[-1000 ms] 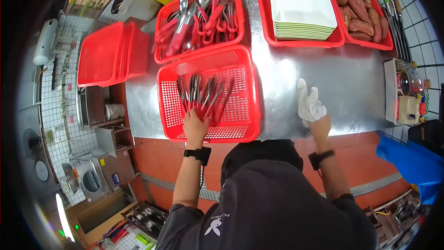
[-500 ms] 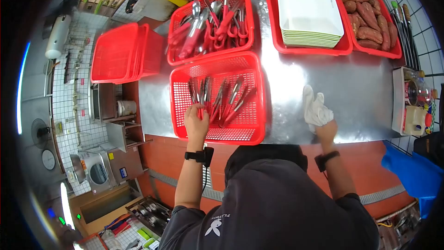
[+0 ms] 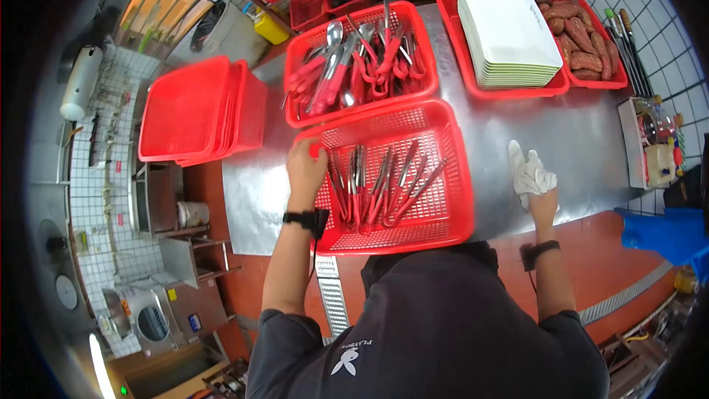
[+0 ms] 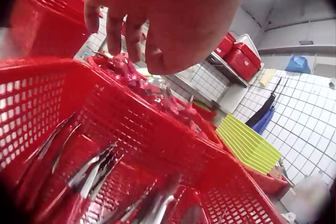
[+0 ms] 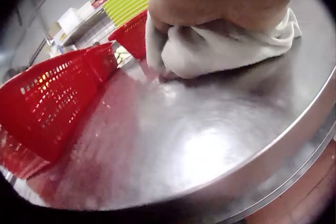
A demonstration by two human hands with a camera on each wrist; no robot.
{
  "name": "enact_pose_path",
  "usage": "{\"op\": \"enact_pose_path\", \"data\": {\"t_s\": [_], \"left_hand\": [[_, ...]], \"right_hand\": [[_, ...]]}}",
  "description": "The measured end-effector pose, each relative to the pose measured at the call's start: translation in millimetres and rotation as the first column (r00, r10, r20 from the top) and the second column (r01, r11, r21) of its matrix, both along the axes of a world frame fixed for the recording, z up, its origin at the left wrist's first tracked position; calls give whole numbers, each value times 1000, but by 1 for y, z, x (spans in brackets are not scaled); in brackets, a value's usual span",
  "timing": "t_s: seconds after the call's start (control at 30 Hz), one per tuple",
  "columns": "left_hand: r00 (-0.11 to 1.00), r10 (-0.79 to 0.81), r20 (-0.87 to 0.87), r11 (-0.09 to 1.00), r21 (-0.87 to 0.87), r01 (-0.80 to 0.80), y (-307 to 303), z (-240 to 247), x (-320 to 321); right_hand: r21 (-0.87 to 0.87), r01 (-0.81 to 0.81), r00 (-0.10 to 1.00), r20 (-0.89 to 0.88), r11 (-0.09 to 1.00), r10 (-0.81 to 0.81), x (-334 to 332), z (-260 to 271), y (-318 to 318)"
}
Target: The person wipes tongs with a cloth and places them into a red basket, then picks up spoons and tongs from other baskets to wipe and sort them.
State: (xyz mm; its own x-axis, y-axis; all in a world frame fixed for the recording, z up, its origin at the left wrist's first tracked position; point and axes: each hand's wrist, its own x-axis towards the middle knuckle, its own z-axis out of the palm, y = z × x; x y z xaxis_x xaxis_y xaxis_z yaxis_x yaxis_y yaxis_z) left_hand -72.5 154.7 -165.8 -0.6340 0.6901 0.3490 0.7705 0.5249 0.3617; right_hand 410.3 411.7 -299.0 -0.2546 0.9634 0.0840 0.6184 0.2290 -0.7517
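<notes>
In the head view my left hand (image 3: 306,170) is over the left rear corner of the front red basket (image 3: 464,207), its fingers loosely bent and holding nothing. The left wrist view shows those fingers (image 4: 136,37) hanging over the basket. Several metal tongs (image 3: 384,188) with red handles lie side by side in it, just right of the hand. My right hand (image 3: 532,174), covered in what looks like a loose white glove, rests on the steel table with its fingers pointing forward. In the right wrist view the white fabric (image 5: 210,50) lies on the table top.
Behind the front basket stands another red basket (image 3: 428,44) of red-handled utensils. White trays (image 3: 509,26) are stacked in a red bin; sweet potatoes (image 3: 583,41) fill the next to it. Nested red baskets (image 3: 185,111) stand left, bottles (image 3: 661,133) right. The steel table (image 3: 591,170) ends near my body.
My left hand has let go of the tong handles and moved back and left to the basket's corner. The tongs now lie more spread out. My gloved right hand stays on the table.
</notes>
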Motion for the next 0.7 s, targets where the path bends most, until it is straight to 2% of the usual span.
{"op": "enact_pose_path", "data": {"t_s": [0.07, 0.1, 0.17, 0.2, 0.23, 0.27, 0.33, 0.37, 0.4, 0.47, 0.5, 0.6, 0.7], "left_hand": [[999, -26, 35, 999, -43, 28, 24, 0, -33], [1000, -18, -5, 999, -52, 18, 36, -4, -47], [1000, 4, -7, 1000, -20, -4, 54, -13, -69], [999, 36, -1, 999, -32, -36, 64, -18, -77], [998, 69, 7, 997, -41, -69, 73, -21, -85], [997, 72, 43, 997, -5, -72, 80, -24, -90], [992, 42, 119, 996, -88, -32, 94, -33, -92], [989, -5, 146, 999, -45, 12, 100, -40, -93], [984, -35, 176, 999, -29, 40, 105, -45, -94], [976, -45, 211, 999, -9, 48, 113, -57, -94], [975, -36, 221, 999, 29, 31, 113, -56, -93], [966, -51, 254, 999, 22, 47, 104, -50, -91], [950, -107, 294, 991, 108, 78, 85, -32, -85]], "right_hand": [[-94, 60, 993, 104, 994, -50, 6, -6, -19], [94, -126, 914, 399, 988, 79, 30, -38, -24], [211, 51, 980, 178, 976, -90, 25, -16, -81], [63, 245, 967, -89, 967, -239, 12, 0, -117], [137, 114, 989, -111, 984, -99, 41, -35, -136], [227, 13, 964, 257, 974, -73, 23, 16, -159], [171, 167, 975, 118, 971, -189, 24, 13, -206], [31, 283, 959, -21, 959, -282, 15, 29, -227], [55, 307, 951, 4, 950, -308, 3, 56, -244], [-99, 241, 969, -32, 965, -245, -17, 102, -268], [-195, 272, 930, -200, 942, -309, -15, 102, -276], [-106, 358, 924, -105, 928, -369, -7, 113, -292], [-9, 427, 902, -63, 904, -427, -14, 117, -295]]}}
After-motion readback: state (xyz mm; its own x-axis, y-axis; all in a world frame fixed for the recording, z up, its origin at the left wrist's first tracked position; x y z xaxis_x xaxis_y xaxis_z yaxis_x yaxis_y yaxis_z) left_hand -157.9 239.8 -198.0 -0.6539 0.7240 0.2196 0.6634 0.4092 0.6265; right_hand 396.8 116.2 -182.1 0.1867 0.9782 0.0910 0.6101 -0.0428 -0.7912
